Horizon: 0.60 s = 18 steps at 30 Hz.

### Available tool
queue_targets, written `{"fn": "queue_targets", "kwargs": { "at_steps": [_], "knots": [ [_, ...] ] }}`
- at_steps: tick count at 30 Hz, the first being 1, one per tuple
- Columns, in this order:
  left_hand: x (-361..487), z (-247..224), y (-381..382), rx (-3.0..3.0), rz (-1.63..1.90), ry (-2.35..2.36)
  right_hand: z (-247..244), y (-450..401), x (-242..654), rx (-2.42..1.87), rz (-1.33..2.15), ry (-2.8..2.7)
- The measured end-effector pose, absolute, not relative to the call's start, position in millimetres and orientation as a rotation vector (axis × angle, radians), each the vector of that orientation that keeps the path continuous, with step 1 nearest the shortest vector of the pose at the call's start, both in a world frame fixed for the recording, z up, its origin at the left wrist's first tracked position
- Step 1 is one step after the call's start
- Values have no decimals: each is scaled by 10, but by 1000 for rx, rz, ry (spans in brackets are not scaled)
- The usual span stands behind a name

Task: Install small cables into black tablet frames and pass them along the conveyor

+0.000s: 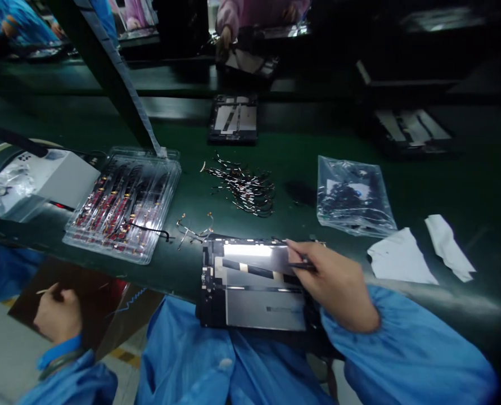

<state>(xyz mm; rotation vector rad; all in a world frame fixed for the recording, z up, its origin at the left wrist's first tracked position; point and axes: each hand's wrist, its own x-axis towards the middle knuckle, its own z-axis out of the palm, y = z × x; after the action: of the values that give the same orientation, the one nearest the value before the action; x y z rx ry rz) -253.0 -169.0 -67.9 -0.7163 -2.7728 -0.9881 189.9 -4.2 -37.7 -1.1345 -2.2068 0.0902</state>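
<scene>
An opened tablet-like device (267, 304) with dark edges and silver plates lies at the front edge of the green table. Over its right side, my right hand (334, 281) grips a thin dark tool (303, 265), with a fingertip at the device's top edge. My left hand (60, 315), wearing a blue wristband, is low at the far left, off the table; its curled fingers pinch a thin pale strip (41, 291). Several thin cables (193, 232) lie just beyond the device's left corner. Farther back is a pile of short dark cables (248, 188).
Clear trays (143, 247) of red and black parts and a white box (68, 180) stand left. A plastic bag (355, 197) and white papers (400, 256) lie right. Another opened device (235, 121) sits behind. A post rises back left; co-workers' hands and sleeves show beyond.
</scene>
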Motion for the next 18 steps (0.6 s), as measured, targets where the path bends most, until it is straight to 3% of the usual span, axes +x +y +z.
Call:
{"fn": "queue_targets", "kwargs": {
  "at_steps": [7,14,16,18],
  "knots": [
    [-2918,-998,-1649,-265,-952,-2808,-482,-64,1776,-931,-370,-2535],
    [-2194,-452,-1011,-368,-1174,-2377,-479,-146,1797,-967,-471,-2639],
    [-1766,-319,-772,-780,-1256,-2206,-470,-154,1784,-988,-475,-2648],
    [-1316,-266,-549,-1637,-1305,-2018,-456,-156,1769,-1018,-472,-2657]
  ]
}}
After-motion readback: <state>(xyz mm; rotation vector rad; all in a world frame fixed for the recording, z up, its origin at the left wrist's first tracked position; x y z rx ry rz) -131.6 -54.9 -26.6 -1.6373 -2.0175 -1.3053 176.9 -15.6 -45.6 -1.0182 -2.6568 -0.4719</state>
